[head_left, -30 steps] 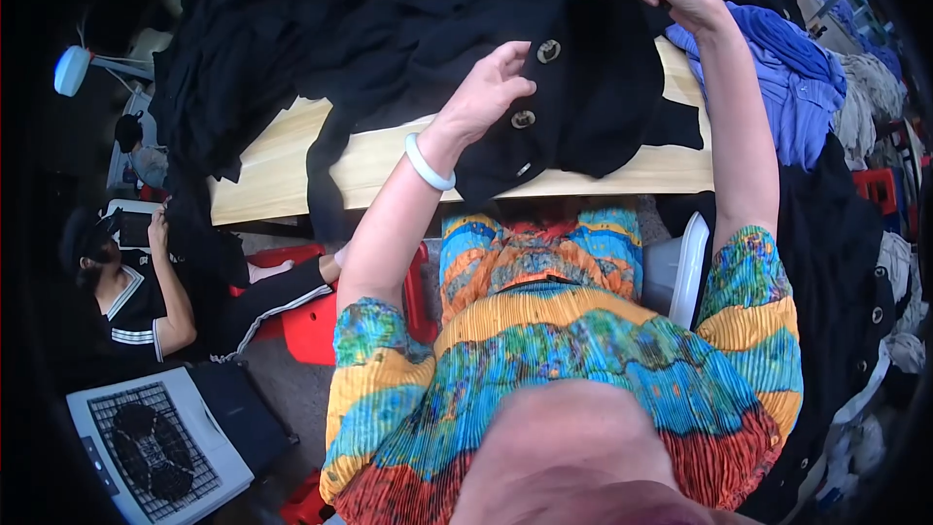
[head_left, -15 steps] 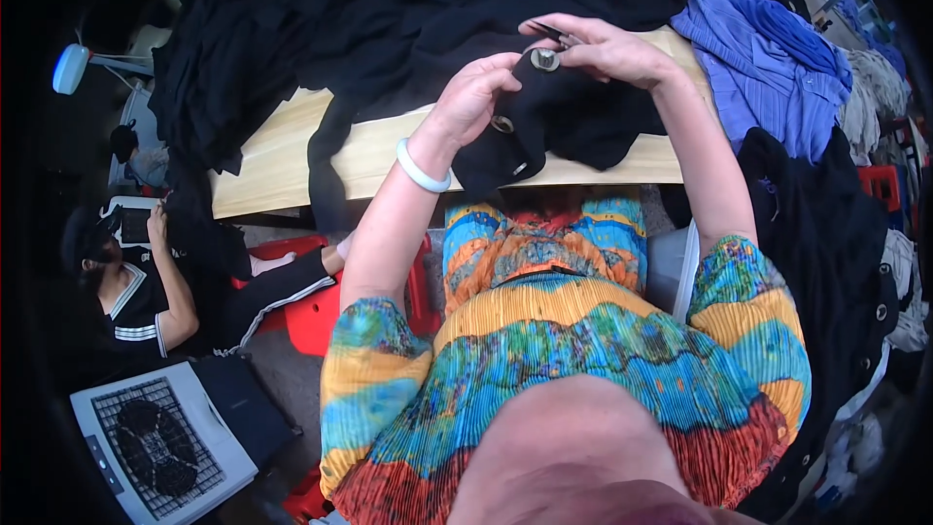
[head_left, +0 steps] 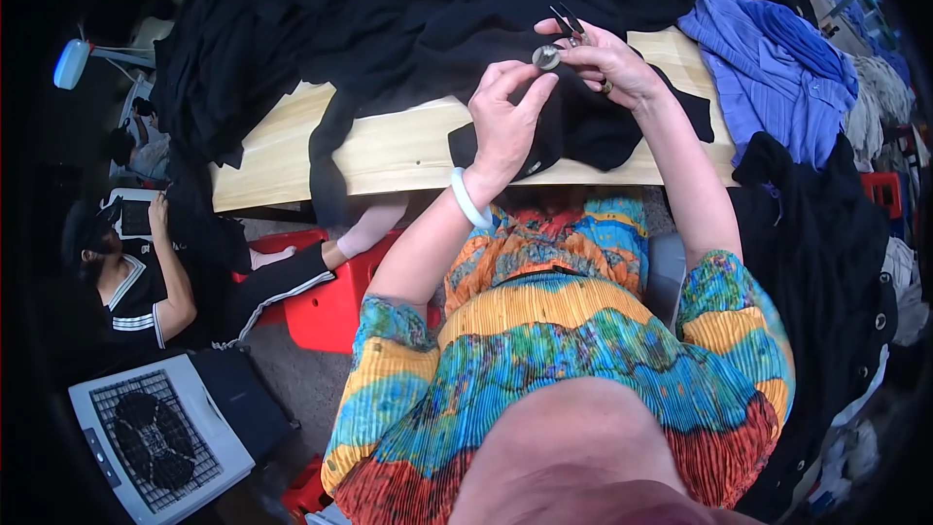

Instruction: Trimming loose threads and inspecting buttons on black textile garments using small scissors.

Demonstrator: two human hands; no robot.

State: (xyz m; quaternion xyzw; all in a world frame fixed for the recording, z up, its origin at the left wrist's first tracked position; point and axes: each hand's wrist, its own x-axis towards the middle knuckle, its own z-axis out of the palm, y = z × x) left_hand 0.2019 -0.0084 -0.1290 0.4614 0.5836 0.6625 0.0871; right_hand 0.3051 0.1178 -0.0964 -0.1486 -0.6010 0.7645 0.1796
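My left hand point(head_left: 503, 124) is closed in a pinch on the black garment point(head_left: 583, 122), over the table's front edge. A round grey button point(head_left: 546, 57) stands up between my two hands at the edge of this cloth. My right hand point(head_left: 622, 66) pinches the button from the right side. In the same hand sits a small pair of thread snips point(head_left: 571, 25), their dark blades pointing up and away. A ring shows on one right finger. Whether a thread runs from the button is too small to tell.
Piles of black garments point(head_left: 262, 39) cover much of the wooden table point(head_left: 408, 151). Blue clothing point(head_left: 768, 68) lies at the right, with more black clothing point(head_left: 816, 243) hanging below. At left, a person point(head_left: 146, 282) sits by a red stool point(head_left: 326, 316) and a fan-like grille point(head_left: 155, 437).
My left hand has moved right and turned more upright beside the button. The snips in my right hand have swung to point more upward. The cloth has shifted.
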